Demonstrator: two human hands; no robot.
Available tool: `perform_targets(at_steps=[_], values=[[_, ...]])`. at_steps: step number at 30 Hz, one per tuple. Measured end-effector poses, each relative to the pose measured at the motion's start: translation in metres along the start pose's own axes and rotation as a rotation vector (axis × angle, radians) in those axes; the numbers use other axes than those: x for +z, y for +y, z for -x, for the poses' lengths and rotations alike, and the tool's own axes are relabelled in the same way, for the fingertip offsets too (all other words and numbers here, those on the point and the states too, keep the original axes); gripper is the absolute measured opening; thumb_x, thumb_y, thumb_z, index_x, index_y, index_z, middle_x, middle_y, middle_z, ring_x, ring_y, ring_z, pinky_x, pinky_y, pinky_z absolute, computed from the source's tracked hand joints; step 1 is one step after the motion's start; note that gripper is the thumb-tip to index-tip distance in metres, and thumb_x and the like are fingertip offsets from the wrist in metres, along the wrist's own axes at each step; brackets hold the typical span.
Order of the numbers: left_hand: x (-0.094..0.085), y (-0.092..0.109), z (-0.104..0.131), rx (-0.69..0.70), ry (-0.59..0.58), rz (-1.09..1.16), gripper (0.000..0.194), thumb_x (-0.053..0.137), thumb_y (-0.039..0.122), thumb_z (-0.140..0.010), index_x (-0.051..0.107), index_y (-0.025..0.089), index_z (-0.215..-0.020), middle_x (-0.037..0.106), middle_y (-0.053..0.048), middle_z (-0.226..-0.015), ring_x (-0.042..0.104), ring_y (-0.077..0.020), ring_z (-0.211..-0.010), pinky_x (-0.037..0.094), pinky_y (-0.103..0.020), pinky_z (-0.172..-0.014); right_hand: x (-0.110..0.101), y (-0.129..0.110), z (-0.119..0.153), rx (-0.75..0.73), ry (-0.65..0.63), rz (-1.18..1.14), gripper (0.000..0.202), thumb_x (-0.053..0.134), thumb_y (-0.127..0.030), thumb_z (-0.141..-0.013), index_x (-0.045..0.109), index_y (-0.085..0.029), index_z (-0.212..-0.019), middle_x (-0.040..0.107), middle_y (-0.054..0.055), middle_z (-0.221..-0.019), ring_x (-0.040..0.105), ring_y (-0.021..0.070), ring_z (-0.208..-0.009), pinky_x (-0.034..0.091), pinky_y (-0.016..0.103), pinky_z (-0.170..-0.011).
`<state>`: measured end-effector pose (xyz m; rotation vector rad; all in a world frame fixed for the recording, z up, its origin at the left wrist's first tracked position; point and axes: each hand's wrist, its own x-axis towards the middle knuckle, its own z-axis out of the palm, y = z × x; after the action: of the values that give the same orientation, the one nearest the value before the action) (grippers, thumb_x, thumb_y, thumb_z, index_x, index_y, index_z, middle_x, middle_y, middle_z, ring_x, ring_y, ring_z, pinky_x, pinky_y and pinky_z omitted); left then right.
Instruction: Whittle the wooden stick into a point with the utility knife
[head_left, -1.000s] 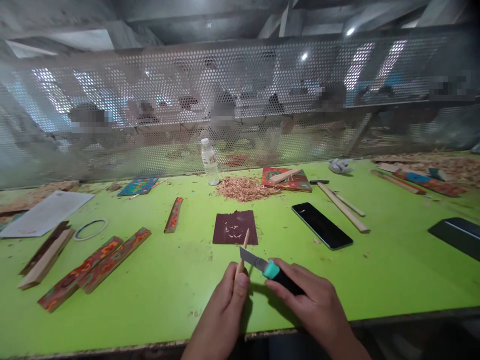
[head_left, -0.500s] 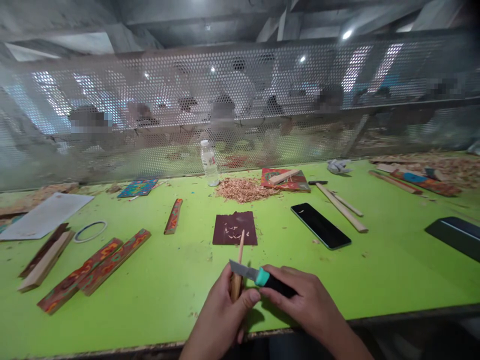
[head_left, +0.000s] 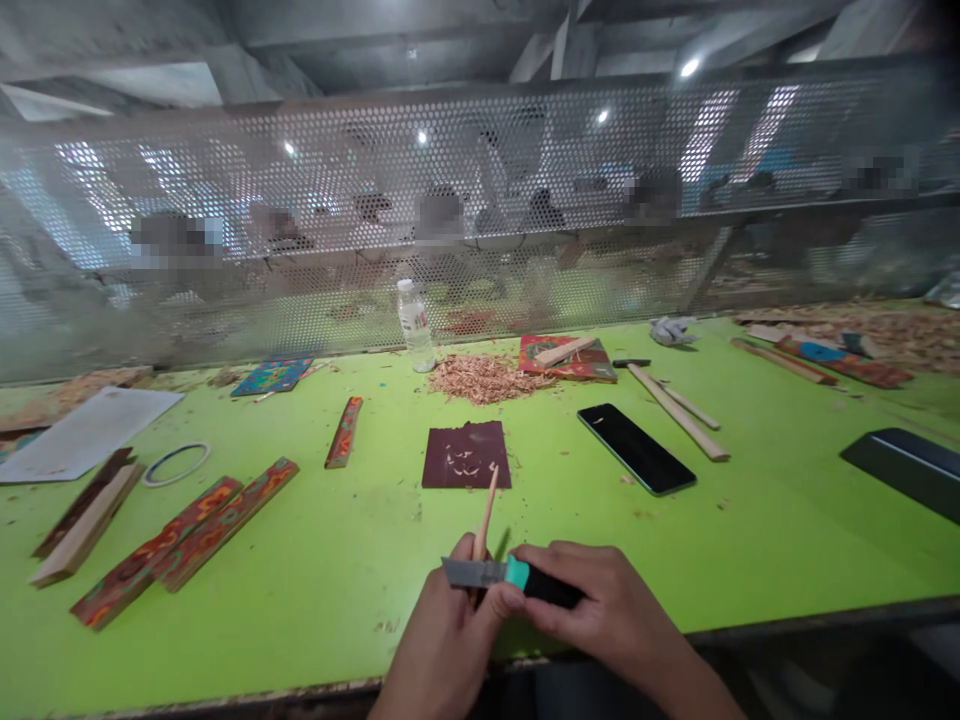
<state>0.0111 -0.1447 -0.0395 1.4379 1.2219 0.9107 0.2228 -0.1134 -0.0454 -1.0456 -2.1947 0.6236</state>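
Observation:
My left hand (head_left: 448, 625) is closed round a slim wooden stick (head_left: 487, 515), whose tapered tip points away from me. In my right hand (head_left: 611, 610) is a utility knife (head_left: 547, 583) with a black and teal handle. Its wide grey blade lies across the stick, pointing left, and my left thumb is by the blade's base. Beyond the stick's tip lies a dark brown square of sandpaper (head_left: 466, 456) with a few pale shavings on it. The lower end of the stick is hidden in my left hand.
A smartphone (head_left: 637, 449) and wooden sticks (head_left: 679, 412) lie to the right. Painted wood strips (head_left: 225, 530) and a ring (head_left: 176, 465) are on the left. Behind the sandpaper are a shavings pile (head_left: 487, 379) and a plastic bottle (head_left: 416, 328), before a perforated metal screen (head_left: 345, 240).
The knife blade has moved down along the stick toward my left hand and now lies nearer level. The stick's tip has shifted slightly to the right.

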Motion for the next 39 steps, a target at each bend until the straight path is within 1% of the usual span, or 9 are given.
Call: perform_targets(at_steps=[7,12,14,17,19,24,33,36,39], values=[[0.002,0.010,-0.003,-0.034,0.030,-0.070,0.023,0.064,0.043,-0.100,0.069,0.021,-0.098,0.074,-0.005,-0.088,0.065,-0.0267,-0.086,0.045,-0.031,-0.078,0.006,0.001,0.004,-0.026,0.104,0.074,0.038,0.065,-0.055,-0.103,0.081,-0.024,-0.118,0.072,0.002,-0.073,0.068,0.0175,-0.061,0.049,0.027,-0.058],[0.004,0.004,-0.002,-0.054,0.115,-0.071,0.040,0.059,0.058,-0.101,0.065,0.021,-0.087,0.069,-0.004,-0.081,0.059,-0.0211,-0.073,0.042,-0.029,-0.066,0.010,0.002,0.008,-0.030,0.231,0.086,0.043,0.062,-0.057,-0.105,0.079,-0.021,-0.122,0.076,0.005,-0.078,0.072,0.0194,-0.068,0.055,0.028,-0.066],[0.001,0.001,-0.002,-0.121,0.094,0.123,0.052,0.051,0.071,-0.100,0.060,0.022,-0.087,0.059,0.002,-0.068,0.047,-0.0139,-0.054,0.037,-0.024,-0.052,0.009,0.004,0.010,-0.021,0.280,0.070,0.045,0.061,-0.057,-0.106,0.078,-0.021,-0.126,0.080,0.007,-0.086,0.075,0.0204,-0.073,0.057,0.029,-0.070],[-0.008,-0.001,-0.003,-0.296,-0.033,0.605,0.063,0.042,0.083,-0.097,0.052,0.023,-0.080,0.036,0.011,-0.053,0.013,-0.0051,-0.033,0.014,-0.021,-0.033,0.009,0.008,0.011,0.016,0.334,0.043,0.044,0.061,-0.056,-0.106,0.078,-0.021,-0.126,0.084,0.011,-0.101,0.080,0.0234,-0.083,0.061,0.030,-0.076],[-0.013,0.000,-0.005,-0.325,-0.089,0.839,0.058,0.052,0.080,-0.095,0.055,0.022,-0.089,0.042,0.012,-0.057,0.006,-0.0023,-0.032,0.010,-0.018,-0.029,0.009,0.010,0.010,0.049,0.350,0.027,0.043,0.062,-0.057,-0.105,0.080,-0.022,-0.123,0.084,0.012,-0.107,0.082,0.0261,-0.089,0.063,0.032,-0.079],[-0.019,0.001,-0.005,-0.289,-0.157,1.079,0.053,0.063,0.074,-0.094,0.059,0.022,-0.100,0.057,0.006,-0.073,0.013,0.0000,-0.038,0.012,-0.010,-0.027,0.009,0.012,0.006,0.125,0.361,-0.009,0.048,0.065,-0.061,-0.101,0.083,-0.020,-0.118,0.085,0.013,-0.110,0.083,0.0309,-0.094,0.066,0.035,-0.082],[-0.016,0.005,-0.004,-0.329,-0.022,1.066,0.039,0.078,0.055,-0.093,0.062,0.021,-0.105,0.056,0.006,-0.075,0.024,-0.0004,-0.041,0.015,-0.010,-0.032,0.008,0.008,0.004,0.227,0.337,-0.054,0.048,0.066,-0.062,-0.099,0.084,-0.021,-0.117,0.085,0.010,-0.114,0.082,0.0311,-0.099,0.066,0.037,-0.088],[-0.014,0.002,-0.005,-0.300,0.016,1.105,0.034,0.075,0.051,-0.095,0.063,0.020,-0.099,0.056,0.004,-0.075,0.037,-0.0040,-0.046,0.026,-0.013,-0.036,0.009,0.008,0.003,0.280,0.347,-0.034,0.046,0.064,-0.060,-0.100,0.082,-0.022,-0.119,0.085,0.009,-0.115,0.081,0.0311,-0.102,0.065,0.038,-0.091],[-0.012,0.000,-0.005,-0.257,0.044,1.125,0.032,0.073,0.049,-0.096,0.063,0.018,-0.093,0.058,0.001,-0.078,0.053,-0.0097,-0.061,0.047,-0.020,-0.054,0.010,0.010,0.001,0.336,0.368,0.009,0.043,0.061,-0.056,-0.102,0.078,-0.023,-0.124,0.084,0.010,-0.116,0.080,0.0326,-0.104,0.064,0.040,-0.090]])
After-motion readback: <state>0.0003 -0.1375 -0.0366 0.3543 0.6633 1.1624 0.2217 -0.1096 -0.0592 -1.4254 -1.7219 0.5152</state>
